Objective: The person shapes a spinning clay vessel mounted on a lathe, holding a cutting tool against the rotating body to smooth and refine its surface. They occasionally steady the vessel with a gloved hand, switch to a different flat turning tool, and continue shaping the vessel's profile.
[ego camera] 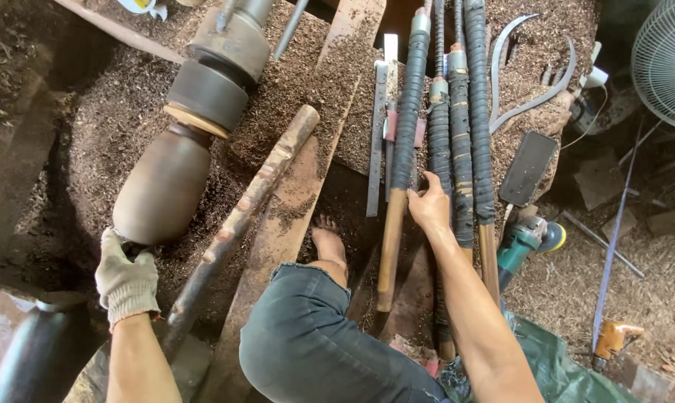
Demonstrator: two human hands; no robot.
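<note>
My left hand [126, 280], in a pale knit glove, presses against the near end of a rounded brown wooden piece [164, 184] mounted on a lathe [216, 67]. My bare right hand [430, 205] rests on a row of several long turning tools with dark wrapped grips [457, 142] and wooden handles, fingers curled around one of them. A rough wooden bar [248, 209] lies diagonally beside the workpiece. My knee in dark jeans [315, 343] and my bare foot [328, 242] show between the arms.
Sawdust [106, 127] covers the bench and floor. A teal angle grinder [527, 239] and a dark flat slab [527, 168] lie right of the tools. Curved metal blades [527, 75], a fan [666, 60], a dark cylinder [42, 347] and flat metal strips [378, 134] are around.
</note>
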